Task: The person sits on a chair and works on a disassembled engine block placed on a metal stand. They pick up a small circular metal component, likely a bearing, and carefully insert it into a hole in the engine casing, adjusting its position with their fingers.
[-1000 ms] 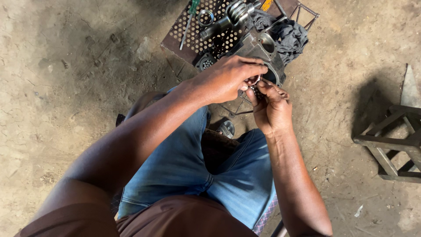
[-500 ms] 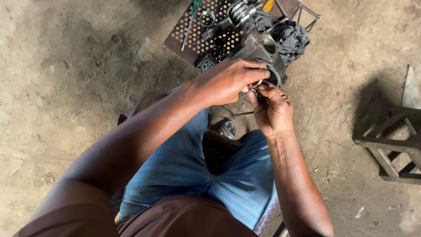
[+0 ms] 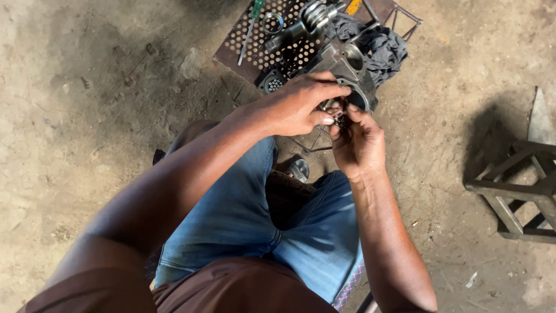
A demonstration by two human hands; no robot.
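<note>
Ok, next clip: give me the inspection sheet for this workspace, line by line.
Surface: perforated metal plate lying on a bare dirt floor.
Job's things: small dark metal part pinched between both hands, too small to identify.
Clutter: green-handled screwdriver, metal ring, coil spring, grey metal housing, dark rag, round bearing.
Grippers: left hand and right hand both closed on the part.
Cables: nothing seen.
Surroundings: metal frame stool at the right; person seated in blue jeans.
</note>
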